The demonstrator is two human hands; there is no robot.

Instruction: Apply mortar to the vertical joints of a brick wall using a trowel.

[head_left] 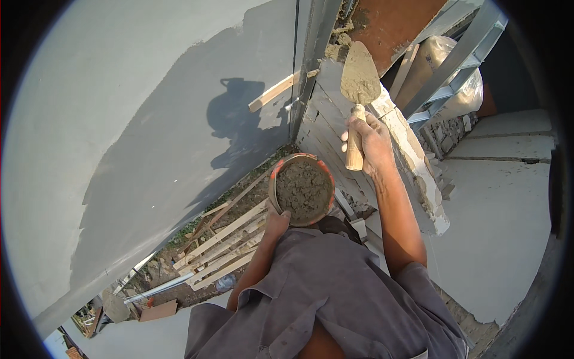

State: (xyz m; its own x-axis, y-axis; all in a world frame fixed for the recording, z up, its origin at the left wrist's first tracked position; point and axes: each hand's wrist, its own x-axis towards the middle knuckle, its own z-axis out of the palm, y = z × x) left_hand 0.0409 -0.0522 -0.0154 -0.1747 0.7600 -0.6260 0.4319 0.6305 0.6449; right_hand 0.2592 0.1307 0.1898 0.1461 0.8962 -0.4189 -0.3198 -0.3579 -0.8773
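My right hand (369, 142) grips the wooden handle of a trowel (359, 75), its mortar-smeared blade raised toward the top of the view beside a ledge of pale boards (332, 128). My left hand (277, 218) holds the rim of an orange bucket (326, 176) of grey wet mortar (301, 185) at my waist, its fingers partly hidden by the bucket. A short wooden batten (270, 96) juts out by the wall's corner above the bucket, near some crusted mortar along the upright edge.
A grey, patchily coated wall (137, 137) fills the left side. Timber slats (218, 245) lie on dirt below. At upper right are an aluminium ladder (454, 72), a plastic-wrapped sack (463, 96) and a rust-brown panel (388, 27). Pale slabs (490, 209) lie at right.
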